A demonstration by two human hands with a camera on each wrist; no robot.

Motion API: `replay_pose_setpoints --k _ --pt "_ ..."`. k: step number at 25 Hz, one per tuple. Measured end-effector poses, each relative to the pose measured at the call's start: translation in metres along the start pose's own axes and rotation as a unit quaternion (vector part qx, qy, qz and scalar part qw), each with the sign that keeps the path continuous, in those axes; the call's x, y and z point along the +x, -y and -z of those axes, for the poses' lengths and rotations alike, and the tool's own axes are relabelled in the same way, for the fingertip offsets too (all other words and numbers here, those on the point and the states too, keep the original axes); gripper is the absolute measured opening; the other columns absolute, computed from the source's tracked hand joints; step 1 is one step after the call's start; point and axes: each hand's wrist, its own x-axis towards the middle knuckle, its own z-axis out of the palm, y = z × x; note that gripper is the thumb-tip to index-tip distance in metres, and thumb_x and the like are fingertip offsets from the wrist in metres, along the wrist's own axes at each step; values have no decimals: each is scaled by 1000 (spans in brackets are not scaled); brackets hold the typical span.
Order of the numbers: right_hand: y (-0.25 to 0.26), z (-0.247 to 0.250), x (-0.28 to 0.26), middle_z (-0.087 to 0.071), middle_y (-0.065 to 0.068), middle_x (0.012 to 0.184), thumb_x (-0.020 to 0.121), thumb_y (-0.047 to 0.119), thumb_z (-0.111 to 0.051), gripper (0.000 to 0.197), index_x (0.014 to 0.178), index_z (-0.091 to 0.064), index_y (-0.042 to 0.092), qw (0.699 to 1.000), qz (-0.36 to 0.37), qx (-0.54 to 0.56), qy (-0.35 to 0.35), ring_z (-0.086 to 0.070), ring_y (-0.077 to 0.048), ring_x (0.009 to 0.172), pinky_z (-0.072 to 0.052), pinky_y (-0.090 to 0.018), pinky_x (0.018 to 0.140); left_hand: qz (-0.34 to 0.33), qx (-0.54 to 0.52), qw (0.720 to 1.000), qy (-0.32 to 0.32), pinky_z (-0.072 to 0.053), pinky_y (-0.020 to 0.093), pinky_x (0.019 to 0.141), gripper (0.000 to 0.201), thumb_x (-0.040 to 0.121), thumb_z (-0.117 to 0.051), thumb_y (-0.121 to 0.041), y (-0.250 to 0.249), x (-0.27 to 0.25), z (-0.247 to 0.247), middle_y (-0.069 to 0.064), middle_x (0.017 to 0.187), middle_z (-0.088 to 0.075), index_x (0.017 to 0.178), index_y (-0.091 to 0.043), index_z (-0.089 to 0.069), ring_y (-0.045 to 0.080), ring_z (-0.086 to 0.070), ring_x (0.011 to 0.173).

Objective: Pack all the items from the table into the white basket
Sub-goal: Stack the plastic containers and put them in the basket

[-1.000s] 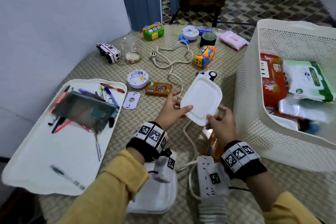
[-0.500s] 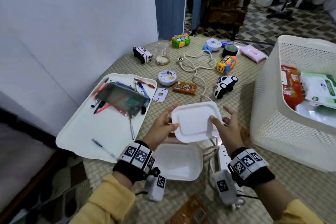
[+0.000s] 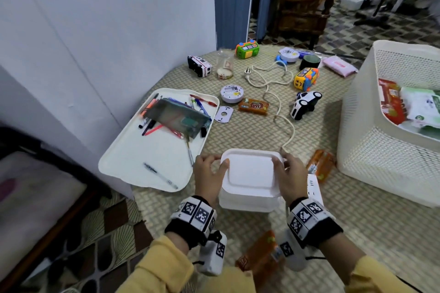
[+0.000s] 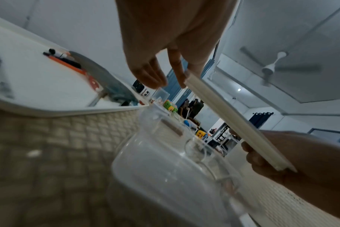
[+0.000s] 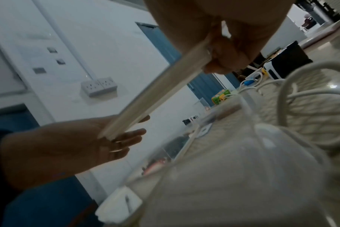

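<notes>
Head view: both hands — left hand (image 3: 209, 173), right hand (image 3: 291, 173) — gripping white lid (image 3: 250, 171) above clear container (image 4: 165, 165). White basket (image 3: 371, 150) right of hands partly filled — toys, cord, tray beyond hands unpacked.

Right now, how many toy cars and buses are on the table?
4. A white ambulance near the wall, a green bus at the far edge, a yellow bus by the cord, and a black-and-white car tipped beside the white basket. Others may be hidden.
</notes>
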Motion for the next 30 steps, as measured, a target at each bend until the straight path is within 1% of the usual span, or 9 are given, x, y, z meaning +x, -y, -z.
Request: replay_pose_setpoints --k 2,4,7,11,16,20,24,26,30 --pt "-9 -3 -11 -48 -12 108 94 27 -55 32 121 -62 10 997 8 -76 -1 -52 -25 94 -43 -33 84 10 17 1000 2 -37 22 91 20 86 -67 -15 12 -5 -1 4 105 -48 101 -1 -67 17 -49 101" --pt "-17 -6 -19 -45 -11 107 93 29 -56 30 119 -64 15 990 16 -141 -14 -49 -28 101 -44 -35 82 30 -19 998 52 -43 27 84 23 89 -63 -10 18 -10 -2 5 106 -56 111 -5 -64 22 -55 100" --pt "-26 -11 -20 -47 -17 112 93 25 -56 29 118 -64 10 993 5 -121 -1 -50 -35 107 -43 -40 91 56 -39 994 83 -44 24 79 36 92 -57 -8 21 -12 -6 2 112 -56 127 -14 -54 18 -54 98" --pt "-26 -19 -16 -52 -20 118 97 29 -47 33 114 -57 2 994 -51 -93 27 -48 -34 110 -37 -38 94 52 -10 998 44 -43 26 78 16 92 -58 -19 30 -2 -18 16 110 -58 107 -12 -61 21 -54 88" --pt "-21 -25 -19 -60 -15 92 100 36 -37 33 95 -52 6 996 -77 -51 0 -58 -32 91 -32 -31 69 57 -16 998 -5 -45 34 70 22 93 -56 -36 35 2 -32 10 88 -62 85 -16 -54 26 -57 79" --pt "-20 -27 -21 -57 -10 77 99 36 -40 31 94 -49 7 996 -80 -30 -1 -59 -34 81 -32 -32 66 60 -36 997 -43 -35 22 55 21 91 -60 -31 34 -2 -33 -6 61 -45 80 -14 -55 10 -43 58" --pt "-21 -28 -20 -57 -10 74 99 35 -41 25 89 -44 13 997 -71 -23 10 -59 -33 79 -33 -32 64 51 -52 996 -45 -32 12 52 21 91 -62 -27 35 0 -33 -6 62 -41 79 -12 -54 7 -40 58" --pt "-21 -26 -20 -58 -9 77 99 37 -40 26 91 -46 12 997 -53 -43 20 -59 -31 80 -34 -32 65 48 -56 996 -42 -32 13 52 21 91 -61 -27 35 -1 -33 -6 62 -41 79 -12 -54 8 -40 58" --pt "-20 -23 -15 -51 -13 109 99 32 -41 30 106 -52 5 990 -8 -126 66 -53 -31 97 -32 -31 72 61 -47 997 -21 -35 23 56 21 91 -60 -33 32 2 -30 -6 63 -46 81 -14 -57 15 -45 63"
